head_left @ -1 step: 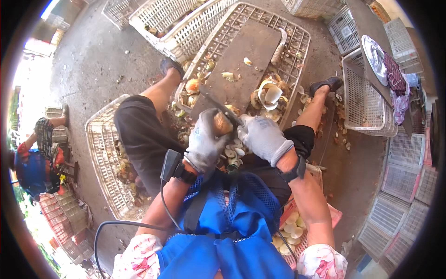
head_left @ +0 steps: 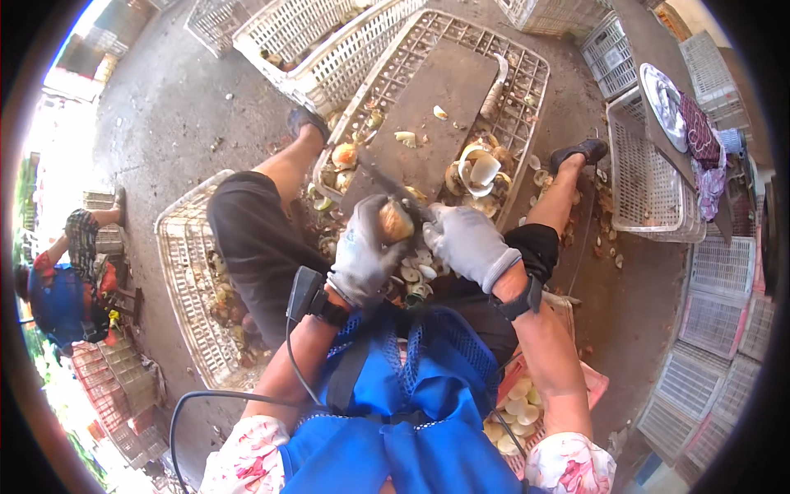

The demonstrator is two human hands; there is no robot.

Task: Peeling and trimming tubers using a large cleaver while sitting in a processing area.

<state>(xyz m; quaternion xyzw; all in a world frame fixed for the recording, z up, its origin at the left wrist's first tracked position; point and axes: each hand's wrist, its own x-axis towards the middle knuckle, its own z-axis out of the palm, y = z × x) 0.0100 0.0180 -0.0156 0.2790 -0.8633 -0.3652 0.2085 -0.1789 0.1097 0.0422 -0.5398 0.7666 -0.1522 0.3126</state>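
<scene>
My left fingers (head_left: 367, 216) curl round an onion (head_left: 397, 222); my right fingers (head_left: 436, 234) grip the knife (head_left: 387, 184) just beside. Seemingly trimming; the next move calls for steadiness.

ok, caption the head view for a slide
Left gloved hand holds a rounded brownish piece; right gloved hand grips a dark-bladed knife.

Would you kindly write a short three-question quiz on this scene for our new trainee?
1. Multiple choice: What does the left hand hold?
A) a bottle
B) a round brownish vegetable
C) a spoon

2. True or false: The right hand is gloved.

3. Fill in the colour: The pale pieces at the lower right of the picture lie in a ____ basket.

Key:
1. B
2. True
3. pink
</scene>
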